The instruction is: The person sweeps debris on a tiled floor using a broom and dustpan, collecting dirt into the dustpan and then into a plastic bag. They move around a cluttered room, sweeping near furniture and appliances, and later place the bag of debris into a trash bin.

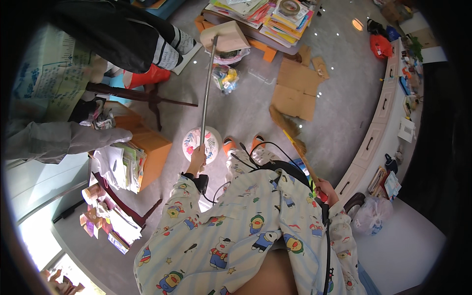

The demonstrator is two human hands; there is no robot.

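Observation:
My left hand (pixel 198 158) is closed around the metal handle of a long-handled dustpan (pixel 225 37). The pan is at the far end, above a lined waste bin (pixel 230 55). Under that handle, near my left hand, is a round stool (pixel 212 142) with a floral top. My right hand (pixel 326 191) grips the handle end of a broom (pixel 285 123), whose bristles lie on the floor to the right of my feet. A flattened cardboard box (pixel 297 88) lies just beyond the bristles. A clear bag with colourful contents (pixel 226 79) sits beside the bin.
Stacked papers and a tape roll (pixel 289 7) lie on a low table ahead. Drawers (pixel 368 143) line the right side, with a knotted plastic bag (pixel 374 214) on top. An orange box (pixel 155 147), a dark wooden stand (pixel 151 96) and paper piles (pixel 121 221) crowd the left.

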